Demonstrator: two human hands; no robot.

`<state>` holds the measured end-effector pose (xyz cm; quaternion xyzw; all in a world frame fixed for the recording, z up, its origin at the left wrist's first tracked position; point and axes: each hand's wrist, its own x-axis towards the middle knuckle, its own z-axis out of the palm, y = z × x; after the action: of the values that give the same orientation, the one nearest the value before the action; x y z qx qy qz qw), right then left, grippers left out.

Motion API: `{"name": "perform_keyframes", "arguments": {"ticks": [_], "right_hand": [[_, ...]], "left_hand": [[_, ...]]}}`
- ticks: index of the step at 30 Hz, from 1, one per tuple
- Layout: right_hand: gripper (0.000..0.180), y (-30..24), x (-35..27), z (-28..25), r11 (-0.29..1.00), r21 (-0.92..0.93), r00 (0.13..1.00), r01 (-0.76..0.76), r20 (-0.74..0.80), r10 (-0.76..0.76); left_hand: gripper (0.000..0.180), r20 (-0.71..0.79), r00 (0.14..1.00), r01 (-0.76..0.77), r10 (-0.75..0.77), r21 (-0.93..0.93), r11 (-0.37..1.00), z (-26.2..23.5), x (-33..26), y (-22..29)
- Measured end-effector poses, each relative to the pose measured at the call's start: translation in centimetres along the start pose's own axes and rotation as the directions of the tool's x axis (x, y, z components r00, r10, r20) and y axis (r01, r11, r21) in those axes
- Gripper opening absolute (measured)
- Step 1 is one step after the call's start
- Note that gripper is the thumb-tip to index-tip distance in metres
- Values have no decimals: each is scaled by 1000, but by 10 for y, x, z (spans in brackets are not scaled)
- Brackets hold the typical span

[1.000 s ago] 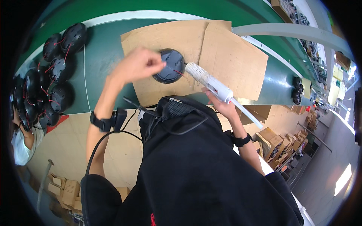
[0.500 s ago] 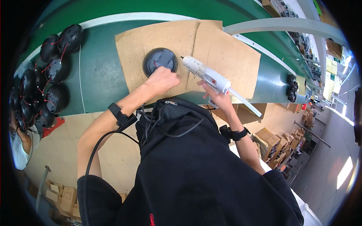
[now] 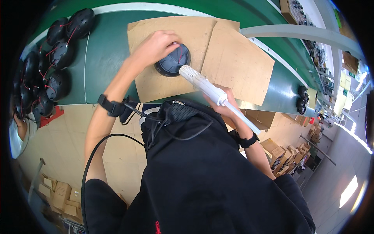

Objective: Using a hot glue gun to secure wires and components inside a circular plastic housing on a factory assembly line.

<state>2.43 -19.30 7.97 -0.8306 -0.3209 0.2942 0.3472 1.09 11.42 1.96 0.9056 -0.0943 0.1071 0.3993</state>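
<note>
A black round device housing (image 3: pixel 167 66) lies on a cardboard sheet, its ribbed inner side up. My left hand (image 3: pixel 159 45) reaches over its far left edge, thumb and fingers closed at the end of a thin red wire (image 3: pixel 180 54). That wire crosses the housing; the fingertips partly hide its end. My right hand (image 3: pixel 222 102) is wrapped around the handle of a white hot glue gun (image 3: pixel 206 86). Its nozzle points down at the near right part of the housing, and the tip is hard to make out. A translucent glue stick (image 3: pixel 243 117) sticks out of its rear.
The cardboard sheet (image 3: pixel 237 64) covers part of the green workbench (image 3: pixel 107 62). Several black round housings with red wires (image 3: pixel 60 54) are gathered at the left. A grey metal bar (image 3: pixel 288 31) arches over the right side. Another person's arm (image 3: pixel 21 130) shows at the far left.
My left hand has moved from the housing's near side to its far edge, the wire now running away from me. The glue gun has come left, its nozzle now over the housing.
</note>
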Motion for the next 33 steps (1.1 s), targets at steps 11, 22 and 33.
{"name": "perform_keyframes", "arguments": {"ticks": [11,22,33], "right_hand": [[16,-12,11,5,994,41,995,-102,-16,103],[21,-16,16,6,994,-87,997,-63,-45,60],[23,-16,17,3,991,-110,997,-77,-40,73]], "left_hand": [[32,28,998,54,-53,-35,998,17,31,9],[34,-11,999,48,-49,-38,998,16,28,7],[37,-30,998,48,-48,-18,999,15,26,6]]}}
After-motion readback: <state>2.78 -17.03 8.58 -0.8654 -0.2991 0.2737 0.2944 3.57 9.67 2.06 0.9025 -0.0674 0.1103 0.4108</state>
